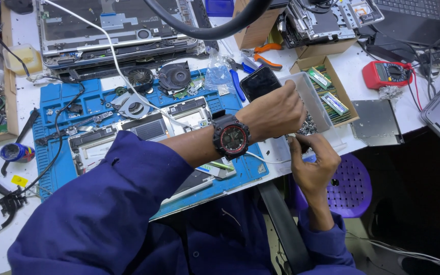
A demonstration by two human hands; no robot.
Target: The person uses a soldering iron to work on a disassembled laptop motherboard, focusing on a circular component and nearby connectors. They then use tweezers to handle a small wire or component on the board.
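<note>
Our left hand [276, 112] grips a tilted clear plastic tray [309, 97] of small screws [307, 125] at the worktop's [281, 153] three o'clock edge; right hand [314, 160] pinches beneath, contents unclear. Dismantled laptop [143, 127] at nine o'clock remains open.

left hand [276, 113] on screw tray [309, 99] | right hand [314, 160] just below

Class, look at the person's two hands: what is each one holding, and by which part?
The left hand grips the clear plastic tray of screws by its near rim. What the right hand pinches cannot be told.
</note>
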